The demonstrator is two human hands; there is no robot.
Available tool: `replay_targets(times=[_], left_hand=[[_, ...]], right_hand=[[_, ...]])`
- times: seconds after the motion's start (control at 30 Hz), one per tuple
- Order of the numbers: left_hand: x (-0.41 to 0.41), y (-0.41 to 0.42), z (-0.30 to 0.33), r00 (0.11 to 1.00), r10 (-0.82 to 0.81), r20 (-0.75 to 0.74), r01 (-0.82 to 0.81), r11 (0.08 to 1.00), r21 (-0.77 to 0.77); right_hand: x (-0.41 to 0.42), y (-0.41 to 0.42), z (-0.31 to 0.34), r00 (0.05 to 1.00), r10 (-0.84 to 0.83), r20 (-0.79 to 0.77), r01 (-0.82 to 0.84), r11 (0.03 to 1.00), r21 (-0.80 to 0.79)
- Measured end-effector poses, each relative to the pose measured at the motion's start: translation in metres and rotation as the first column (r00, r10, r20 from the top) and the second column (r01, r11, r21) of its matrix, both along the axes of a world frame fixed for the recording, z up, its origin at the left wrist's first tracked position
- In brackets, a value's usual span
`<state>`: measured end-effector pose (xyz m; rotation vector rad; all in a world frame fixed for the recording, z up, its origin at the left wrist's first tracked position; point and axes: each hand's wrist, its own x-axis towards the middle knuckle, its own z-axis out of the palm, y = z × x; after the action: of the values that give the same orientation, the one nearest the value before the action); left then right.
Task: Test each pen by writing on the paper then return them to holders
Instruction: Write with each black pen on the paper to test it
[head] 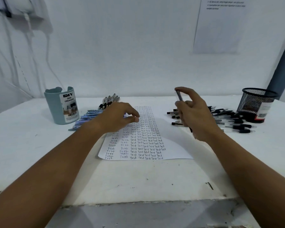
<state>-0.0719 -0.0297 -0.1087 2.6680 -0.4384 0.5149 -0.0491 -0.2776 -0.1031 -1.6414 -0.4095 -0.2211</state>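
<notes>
Right hand [194,112] is pinching a clear-barrelled black pen [179,95] upright above the white tabletop [39,145], just right of the white paper sheet [146,142] (crammed with handwritten "Test"). Left hand [118,117] hovers loosely curled, gripping nothing I can see.

White paper [171,145], covered in columns of black handwritten "Test", fainter and greyer toward the columns under the left hand's fingers [135,118]. Blue-barrelled pens [87,117] just behind those fingers; black-and-clear pens [108,100] beyond them. Pale teal holder [56,109] with a label in white, black lettering and a barcode. Clear pen with dark tip [178,95] pinched in the right hand's fingers [184,91]. Clear pens with black grips [234,122] spread past those fingers. Black mesh holder [255,102], label red and white with barcode. White table [138,181], flecked with small dark marks.
</notes>
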Motion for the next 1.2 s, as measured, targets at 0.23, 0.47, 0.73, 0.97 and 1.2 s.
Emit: replay_targets(times=[0.23,0.47,0.73,0.97,1.2], left_hand=[[-0.002,-0.008,-0.001,0.990,-0.112,-0.085,0.111,0.994,-0.013],[-0.004,-0.017,-0.003,0.965,-0.198,-0.172,0.204,0.979,0.018],[-0.003,-0.020,-0.005,0.947,-0.197,-0.253,0.226,0.970,0.092],[-0.004,-0.022,-0.004,0.946,-0.202,-0.254,0.234,0.967,0.102],[-0.005,-0.022,-0.004,0.943,-0.205,-0.264,0.232,0.970,0.074]], right_hand=[[-0.016,-0.007,0.003,0.988,0.093,-0.126,-0.083,0.993,0.080],[-0.055,-0.016,-0.012,0.930,0.276,-0.241,-0.247,0.958,0.145],[-0.059,-0.012,-0.029,0.935,0.292,-0.199,-0.301,0.953,-0.017],[-0.063,-0.015,-0.028,0.934,0.312,-0.173,-0.326,0.944,-0.056],[-0.066,-0.014,-0.026,0.947,0.279,-0.160,-0.299,0.947,-0.116]])
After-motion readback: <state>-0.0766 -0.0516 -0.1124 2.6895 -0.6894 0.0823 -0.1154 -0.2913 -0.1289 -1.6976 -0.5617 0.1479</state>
